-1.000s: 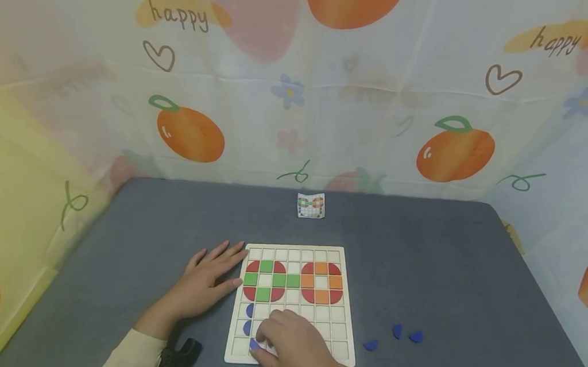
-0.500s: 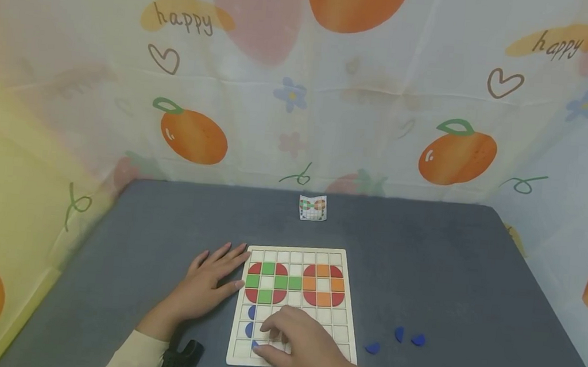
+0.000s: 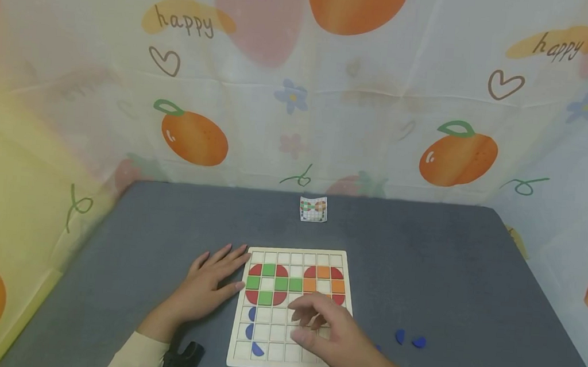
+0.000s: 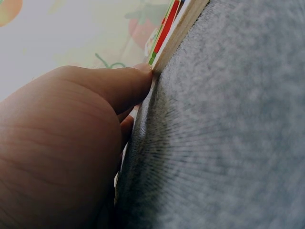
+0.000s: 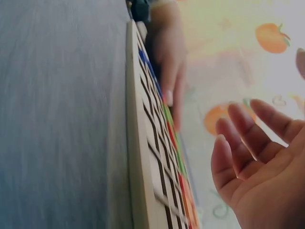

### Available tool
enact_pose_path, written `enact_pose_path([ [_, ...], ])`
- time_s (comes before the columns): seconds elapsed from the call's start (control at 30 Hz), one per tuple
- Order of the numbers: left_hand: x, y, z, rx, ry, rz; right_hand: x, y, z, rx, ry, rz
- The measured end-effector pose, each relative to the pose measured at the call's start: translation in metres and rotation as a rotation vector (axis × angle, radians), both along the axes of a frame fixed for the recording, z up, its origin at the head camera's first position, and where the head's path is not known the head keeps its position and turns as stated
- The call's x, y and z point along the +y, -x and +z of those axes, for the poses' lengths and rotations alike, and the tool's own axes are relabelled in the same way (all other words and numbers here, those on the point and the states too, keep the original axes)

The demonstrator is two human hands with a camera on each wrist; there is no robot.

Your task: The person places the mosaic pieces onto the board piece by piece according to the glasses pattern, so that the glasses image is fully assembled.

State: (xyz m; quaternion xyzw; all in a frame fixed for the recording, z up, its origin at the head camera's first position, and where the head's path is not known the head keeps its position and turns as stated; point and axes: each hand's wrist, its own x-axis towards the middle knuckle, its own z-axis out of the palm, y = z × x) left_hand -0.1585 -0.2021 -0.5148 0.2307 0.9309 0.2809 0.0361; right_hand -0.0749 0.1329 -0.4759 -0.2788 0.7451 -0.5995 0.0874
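A wooden grid board lies on the dark table, bearing red, green and orange pieces in two ring shapes. My left hand rests on the table with fingers spread, fingertips at the board's left edge; in the left wrist view the thumb touches that edge. My right hand hovers over the board's right half, fingers loosely bent and holding nothing; the palm side shows in the right wrist view. Down the board's left side sit two blue half-round pieces, with another blue piece tilted in the bottom row.
To the right of the board lie two loose blue pieces, and a third is mostly covered by my right hand. A small patterned card stands near the table's back edge. A black strap device sits on my left wrist.
My right hand has let go of the blue piece in the bottom row and moved up and to the right. My left hand stays in place.
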Motion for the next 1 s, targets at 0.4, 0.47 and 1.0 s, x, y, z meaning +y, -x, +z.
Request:
enact_pose_path([
  [0.4, -0.001, 0.0, -0.002, -0.005, -0.003, -0.004, 0.065, 0.012, -0.016, 0.082, 0.154, -0.049],
  [0.47, -0.001, 0.0, -0.002, -0.007, -0.001, -0.003, 0.075, 0.014, -0.017, 0.088, 0.141, -0.076],
  [1.0, -0.001, 0.0, -0.001, -0.003, -0.004, -0.009, 0.132, 0.016, -0.03, 0.082, -0.044, -0.161],
])
